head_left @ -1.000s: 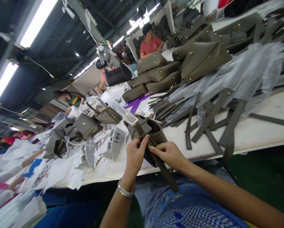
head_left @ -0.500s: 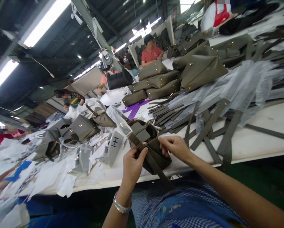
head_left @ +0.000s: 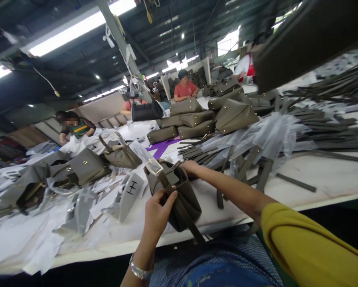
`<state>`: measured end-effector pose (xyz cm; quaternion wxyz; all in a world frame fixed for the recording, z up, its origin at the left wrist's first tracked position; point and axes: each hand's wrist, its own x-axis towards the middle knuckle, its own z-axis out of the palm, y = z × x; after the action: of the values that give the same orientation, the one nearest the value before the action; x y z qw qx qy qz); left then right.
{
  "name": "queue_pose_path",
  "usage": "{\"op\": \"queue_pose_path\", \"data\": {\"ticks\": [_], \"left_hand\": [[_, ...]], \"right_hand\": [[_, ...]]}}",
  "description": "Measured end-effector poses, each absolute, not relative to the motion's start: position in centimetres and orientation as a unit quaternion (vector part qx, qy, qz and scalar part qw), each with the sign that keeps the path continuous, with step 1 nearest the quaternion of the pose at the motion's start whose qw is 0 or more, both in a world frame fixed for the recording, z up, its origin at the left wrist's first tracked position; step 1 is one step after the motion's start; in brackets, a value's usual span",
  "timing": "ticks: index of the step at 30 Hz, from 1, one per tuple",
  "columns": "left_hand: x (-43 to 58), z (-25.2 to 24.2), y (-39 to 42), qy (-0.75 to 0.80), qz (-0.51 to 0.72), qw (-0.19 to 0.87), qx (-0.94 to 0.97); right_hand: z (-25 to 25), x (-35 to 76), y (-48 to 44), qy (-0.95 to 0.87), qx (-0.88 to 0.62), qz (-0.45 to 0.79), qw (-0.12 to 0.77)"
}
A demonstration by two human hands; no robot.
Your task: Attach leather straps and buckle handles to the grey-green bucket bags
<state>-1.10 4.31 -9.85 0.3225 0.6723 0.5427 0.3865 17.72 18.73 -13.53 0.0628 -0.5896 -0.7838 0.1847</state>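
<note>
An olive-brown handbag [head_left: 187,195] stands in front of me near the table's edge. My left hand [head_left: 161,207] pinches its strap [head_left: 183,213] between thumb and fingers, low on the bag's near side. Higher on the strap sits a metal buckle [head_left: 155,167] with clear plastic wrap [head_left: 141,151] above it. My right hand [head_left: 191,167] reaches past the bag's far right side; its fingers are hidden behind the bag's rim, so what they touch does not show.
Olive bags [head_left: 196,119] are stacked at the back. Loose straps [head_left: 196,153], some in plastic, lie to the right. Left of me are a grey piece marked in black [head_left: 131,191] and more bags [head_left: 86,165]. A blurred dark shape [head_left: 310,44] fills the upper right. Co-workers sit beyond.
My right hand has moved from the bag's right side to behind its rim. My left hand keeps the strap. The view has shifted, and a large dark shape has entered at upper right.
</note>
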Motion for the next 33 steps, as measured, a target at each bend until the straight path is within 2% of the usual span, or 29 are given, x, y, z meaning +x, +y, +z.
{"op": "queue_pose_path", "data": {"ticks": [6, 9, 10, 11, 12, 13, 15, 22, 27, 33], "left_hand": [[-1.6, -10.3, 4.7, 0.538, 0.387, 0.329, 0.673], [-1.5, -10.0, 4.8, 0.525, 0.389, 0.334, 0.680], [-1.4, -9.8, 4.8, 0.521, 0.389, 0.337, 0.680], [-1.4, -9.7, 4.8, 0.518, 0.390, 0.342, 0.680], [-1.3, -9.6, 4.8, 0.515, 0.389, 0.346, 0.681], [-1.3, -9.5, 4.8, 0.511, 0.388, 0.349, 0.683], [-1.3, -9.3, 4.8, 0.507, 0.386, 0.352, 0.686], [-1.3, -9.2, 4.7, 0.506, 0.397, 0.349, 0.682], [-1.0, -9.0, 4.2, 0.519, 0.399, 0.303, 0.693], [-0.5, -9.2, 3.7, 0.544, 0.408, 0.278, 0.679]], "right_hand": [[-11.7, 21.1, 14.3, -0.679, -0.615, 0.225, 0.331], [-10.8, 21.3, 9.3, -0.633, -0.593, 0.255, 0.427], [-10.6, 21.0, 7.4, -0.617, -0.578, 0.279, 0.456], [-10.4, 20.5, 5.4, -0.570, -0.533, 0.351, 0.518], [-10.3, 19.9, 3.6, -0.537, -0.490, 0.422, 0.542], [-10.3, 19.2, 1.9, -0.518, -0.465, 0.471, 0.542], [-10.5, 17.7, -0.6, -0.500, -0.458, 0.488, 0.550], [-10.8, 14.3, -2.3, -0.588, -0.518, 0.359, 0.507], [-11.0, 13.4, -2.5, -0.634, -0.525, 0.269, 0.500], [-11.4, 12.9, -2.6, -0.620, -0.545, 0.260, 0.501]]}}
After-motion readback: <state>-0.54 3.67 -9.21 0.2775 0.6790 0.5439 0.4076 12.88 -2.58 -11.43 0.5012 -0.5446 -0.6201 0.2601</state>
